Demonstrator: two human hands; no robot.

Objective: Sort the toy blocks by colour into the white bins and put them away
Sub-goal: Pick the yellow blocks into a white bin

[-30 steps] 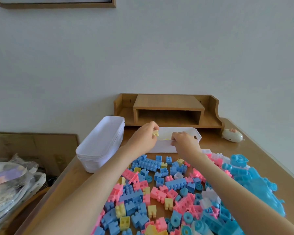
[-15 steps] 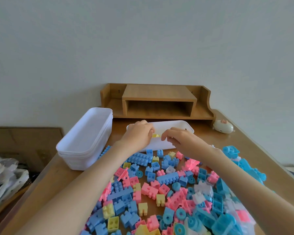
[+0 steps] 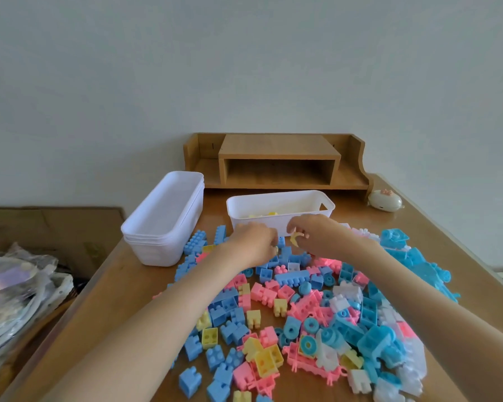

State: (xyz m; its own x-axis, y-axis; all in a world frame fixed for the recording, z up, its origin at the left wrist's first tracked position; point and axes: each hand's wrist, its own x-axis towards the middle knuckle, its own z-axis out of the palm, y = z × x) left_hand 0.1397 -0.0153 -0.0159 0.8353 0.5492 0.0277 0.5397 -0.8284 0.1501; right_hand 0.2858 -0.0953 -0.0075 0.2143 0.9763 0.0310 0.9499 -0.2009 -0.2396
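The right hand (image 3: 320,237) is pinching a small curved yellow piece (image 3: 295,238) between thumb and fingertips, holding it just in front of the near wall of the open white bin (image 3: 259,224); that bin is sitting at twelve o'clock from the block pile (image 3: 302,314), and a few yellow blocks (image 3: 263,215) are lying inside it. The left hand (image 3: 254,242) is curling its fingers down onto the blue blocks at the pile's twelve o'clock edge, just at nine o'clock from the right hand; its fingertips are hiding under the knuckles, so I cannot tell whether it is gripping anything. A stack of nested white bins (image 3: 163,221) is standing at ten o'clock from the pile; blue, pink, yellow and white blocks are sprawling over the wooden table (image 3: 122,291), with larger light-blue parts (image 3: 418,265) bunching at three o'clock. A wooden shelf (image 3: 276,155) is standing against the wall at twelve o'clock beyond the open bin; a small white oval gadget (image 3: 385,200) is lying at two o'clock; plastic bags (image 3: 18,285) are lying off the table at nine o'clock.
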